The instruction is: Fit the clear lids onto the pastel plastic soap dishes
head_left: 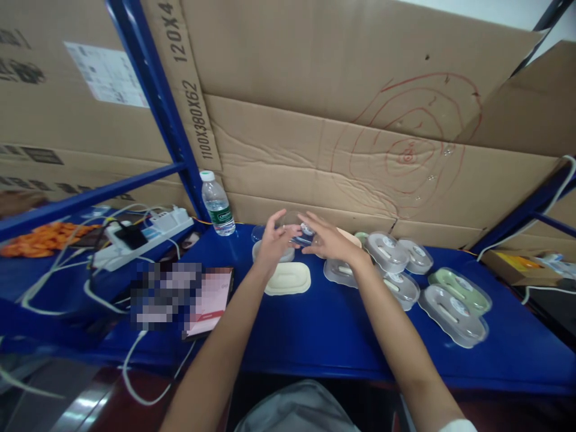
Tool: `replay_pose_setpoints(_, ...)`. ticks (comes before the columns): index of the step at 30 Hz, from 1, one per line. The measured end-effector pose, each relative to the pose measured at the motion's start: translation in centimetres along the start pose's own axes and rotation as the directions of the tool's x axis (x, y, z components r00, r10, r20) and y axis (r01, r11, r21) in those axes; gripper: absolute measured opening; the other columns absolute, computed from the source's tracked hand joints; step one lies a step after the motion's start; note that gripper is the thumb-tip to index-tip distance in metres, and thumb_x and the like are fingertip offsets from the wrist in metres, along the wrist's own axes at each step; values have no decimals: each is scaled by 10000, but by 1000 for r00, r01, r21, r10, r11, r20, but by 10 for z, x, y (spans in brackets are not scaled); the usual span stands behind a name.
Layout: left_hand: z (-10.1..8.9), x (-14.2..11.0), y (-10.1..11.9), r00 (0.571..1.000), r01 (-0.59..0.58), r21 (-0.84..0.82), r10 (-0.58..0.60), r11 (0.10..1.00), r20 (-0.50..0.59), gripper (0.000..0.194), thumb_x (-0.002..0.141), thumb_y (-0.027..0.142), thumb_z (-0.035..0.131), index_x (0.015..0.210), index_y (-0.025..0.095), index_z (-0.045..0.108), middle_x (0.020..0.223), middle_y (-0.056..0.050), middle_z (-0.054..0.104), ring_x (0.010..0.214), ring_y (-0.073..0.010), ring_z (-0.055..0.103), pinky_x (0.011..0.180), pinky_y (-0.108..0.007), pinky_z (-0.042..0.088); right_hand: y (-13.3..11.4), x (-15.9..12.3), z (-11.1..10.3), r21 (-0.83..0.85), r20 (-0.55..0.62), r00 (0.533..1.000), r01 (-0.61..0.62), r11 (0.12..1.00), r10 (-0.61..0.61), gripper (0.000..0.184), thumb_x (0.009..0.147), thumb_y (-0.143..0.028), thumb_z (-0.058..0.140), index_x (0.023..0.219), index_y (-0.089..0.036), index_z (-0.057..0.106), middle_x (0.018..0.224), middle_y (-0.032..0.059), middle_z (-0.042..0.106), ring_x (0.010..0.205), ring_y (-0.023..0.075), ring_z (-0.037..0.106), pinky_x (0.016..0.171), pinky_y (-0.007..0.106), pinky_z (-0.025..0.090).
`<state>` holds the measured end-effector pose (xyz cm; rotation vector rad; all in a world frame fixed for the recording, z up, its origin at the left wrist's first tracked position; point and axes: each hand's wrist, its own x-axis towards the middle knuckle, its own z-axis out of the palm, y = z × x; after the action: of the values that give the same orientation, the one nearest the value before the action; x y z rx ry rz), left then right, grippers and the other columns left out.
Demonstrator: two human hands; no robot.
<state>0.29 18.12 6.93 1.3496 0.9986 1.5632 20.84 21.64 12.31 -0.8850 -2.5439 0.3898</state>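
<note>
Between my two hands is a clear plastic lid (pixel 294 221) with a small round label; much of it is hidden by fingers and its edges are faint. My left hand (pixel 273 245) grips the lid's left side with curved fingers. On the other side, my right hand (pixel 330 240) has its fingers bent around the right edge. A cream-coloured oval tray (pixel 288 279) lies on the blue table just below the hands. Behind my left hand is a pale container (pixel 287 254), partly covered.
Several clear-lidded containers, among them a grey one (pixel 454 315) and a green one (pixel 461 289), stand at the right. A water bottle (pixel 218 204), a power strip (pixel 146 237) with cables and a phone (pixel 209 303) are at the left. Cardboard (pixel 288 144) lines the back.
</note>
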Motion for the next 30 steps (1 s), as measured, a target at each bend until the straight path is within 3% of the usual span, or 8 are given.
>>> replay_pose_setpoints(3, -12, 9, -5, 988, 28, 37, -22, 999, -150, 605, 948, 446, 664, 1439, 227, 387, 1125, -115, 742, 1008, -240, 766, 726, -309, 614, 1, -3, -4, -104, 16, 989, -144, 984, 147, 969, 883, -485, 792, 1680, -315, 269, 1762, 155, 173, 1630, 343, 167, 1274, 580, 207)
replay_pose_setpoints(6, -22, 16, -17, 961, 69, 108, -37, 992, -272, 597, 960, 373, 635, 1451, 238, 325, 1049, -68, 720, 928, -209, 770, 713, -295, 609, 12, -11, -14, -268, 1, 907, -406, 874, 422, 991, 867, -516, 786, 1682, -301, 266, 1763, 180, 144, 1624, 412, 132, 1248, 667, 161)
replay_pose_setpoints(8, -26, 18, -24, 949, 104, 182, -43, 978, -313, 652, 939, 335, 660, 1478, 252, 302, 1021, -41, 702, 855, -196, 764, 724, -318, 617, 21, -17, -20, -325, 40, 823, -526, 786, 567, 1079, 803, -527, 836, 1684, -281, 264, 1753, 199, 171, 1605, 448, 181, 1227, 674, 216)
replay_pose_setpoints(10, -29, 17, -27, 942, 138, 274, -40, 952, -333, 724, 883, 292, 727, 1490, 257, 334, 1082, -53, 686, 854, -206, 757, 792, -378, 624, 29, -22, -23, -324, 108, 787, -550, 770, 608, 1080, 746, -506, 884, 1655, -274, 347, 1714, 196, 299, 1550, 452, 337, 1190, 608, 347)
replay_pose_setpoints(15, -30, 8, -21, 929, 150, 474, 40, 868, -367, 689, 769, 211, 812, 1399, 226, 535, 1594, -187, 337, 1415, -372, 523, 1188, -553, 410, 38, -23, -25, -276, 129, 849, -466, 841, 513, 751, 760, -409, 893, 1448, -289, 616, 1509, 119, 610, 1377, 377, 585, 1101, 443, 492)
replay_pose_setpoints(20, -15, 2, -13, 956, 92, 476, 56, 875, -289, 543, 782, 235, 819, 1290, 187, 633, 1653, -192, 265, 1578, -433, 244, 1271, -613, 244, 34, -16, -19, -213, 82, 907, -389, 896, 413, 667, 797, -420, 875, 1403, -289, 630, 1459, 91, 650, 1323, 322, 626, 1083, 434, 504)
replay_pose_setpoints(25, 12, -1, -13, 994, 60, 265, -32, 962, -108, 455, 996, 495, 607, 1375, 244, 589, 1345, -139, 639, 1203, -284, 682, 1013, -499, 579, 14, -3, -4, -105, -52, 987, -154, 982, 149, 377, 898, -417, 773, 1222, -230, 724, 1346, 92, 705, 1238, 273, 661, 1047, 390, 480)
replay_pose_setpoints(30, 12, 0, -12, 991, 50, 81, -40, 995, -124, 502, 950, 476, 681, 1387, 259, 563, 1385, -119, 628, 1073, -211, 727, 939, -398, 614, -3, 7, 16, 11, -91, 993, -80, 997, 80, 403, 1072, -491, 486, 1007, -198, 755, 955, 43, 770, 878, 202, 687, 795, 289, 445)
